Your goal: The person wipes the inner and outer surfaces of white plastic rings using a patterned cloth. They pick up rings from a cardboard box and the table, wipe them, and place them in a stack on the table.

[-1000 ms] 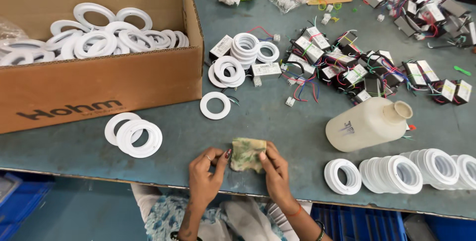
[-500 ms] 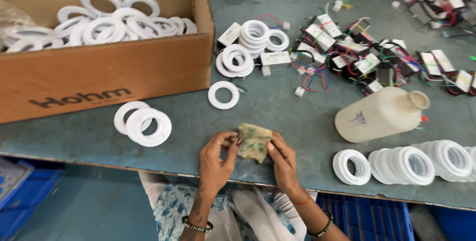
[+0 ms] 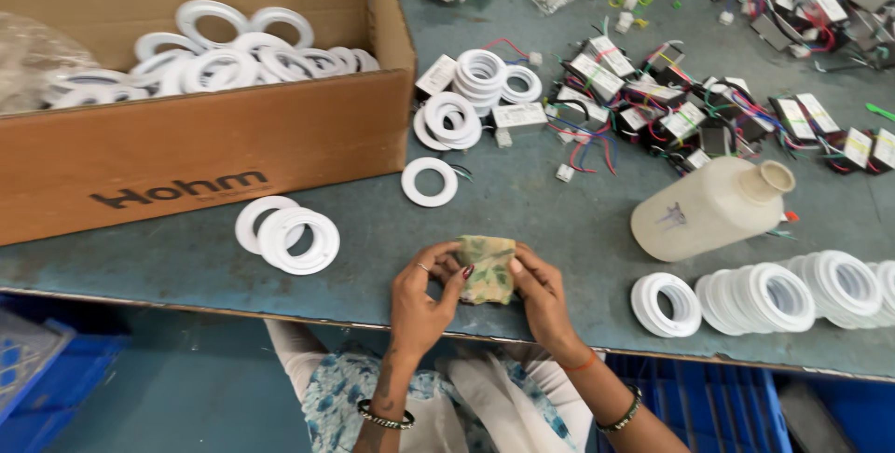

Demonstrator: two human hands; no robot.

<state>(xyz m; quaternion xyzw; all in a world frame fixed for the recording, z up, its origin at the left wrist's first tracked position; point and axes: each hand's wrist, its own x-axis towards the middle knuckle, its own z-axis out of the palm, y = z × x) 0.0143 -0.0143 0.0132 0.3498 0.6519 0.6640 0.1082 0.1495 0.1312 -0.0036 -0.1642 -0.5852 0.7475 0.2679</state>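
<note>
A small folded cloth (image 3: 488, 269), greenish and stained, sits pinched between both hands just above the near edge of the worn blue table (image 3: 522, 211). The left hand (image 3: 421, 299) grips its left side with curled fingers, thumb and fingertips closed on the fabric; the right hand (image 3: 538, 293) holds the opposite side the same way, so the cloth is kept bunched into a compact pad rather than spread flat.

Just beyond the hands lies a single white plastic ring (image 3: 430, 181), and to the left a pair of overlapping rings (image 3: 287, 232). To the right a whitish plastic bottle (image 3: 710, 211) lies on its side, its open neck pointing right, near a row of rings (image 3: 792, 293) set on edge along the table's front. Farther back, a large cardboard box (image 3: 205, 141) holds many more rings, loosely heaped. Small driver modules with coloured wires (image 3: 671, 108) are scattered across the far right, well apart from the hands.
</note>
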